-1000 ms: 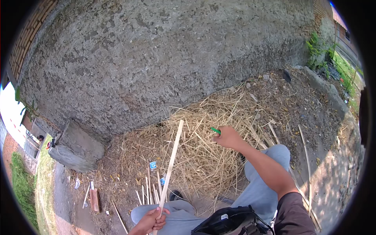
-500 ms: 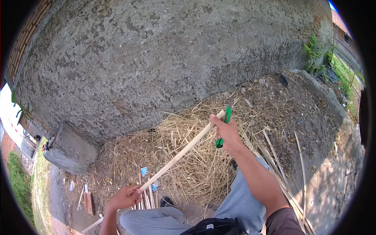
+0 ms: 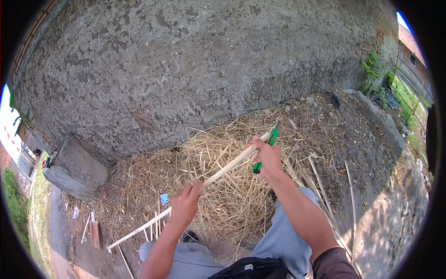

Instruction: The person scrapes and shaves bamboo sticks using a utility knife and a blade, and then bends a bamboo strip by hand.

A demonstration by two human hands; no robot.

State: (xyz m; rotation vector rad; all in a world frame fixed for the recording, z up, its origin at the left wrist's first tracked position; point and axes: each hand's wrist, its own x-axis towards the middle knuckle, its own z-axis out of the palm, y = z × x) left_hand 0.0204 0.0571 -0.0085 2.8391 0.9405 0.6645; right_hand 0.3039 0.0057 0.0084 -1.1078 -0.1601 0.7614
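Note:
A long pale bamboo strip (image 3: 226, 168) slants across the middle of the head view, from lower left to upper right. My left hand (image 3: 186, 201) is closed around it partway along, and its lower part runs on past that hand toward the ground. Near the strip's upper end, my right hand (image 3: 269, 158) pinches it between thumb and fingers. The same hand also grips a green box cutter (image 3: 273, 136), whose grey blade points up and away from me. A pile of straw-like shavings (image 3: 232, 204) lies on the ground below both hands.
A rough plastered wall (image 3: 186, 69) rises just beyond the pile. Several long strips (image 3: 325, 193) lie to the right, more beside my left leg. A concrete block (image 3: 79, 169), a reddish-brown piece (image 3: 95, 234) and a small blue packet (image 3: 164, 198) sit on the left.
My left hand has moved up and right along the strip, closer to my right hand, leaving more strip showing behind it. My right hand has barely moved, still holding cutter and strip.

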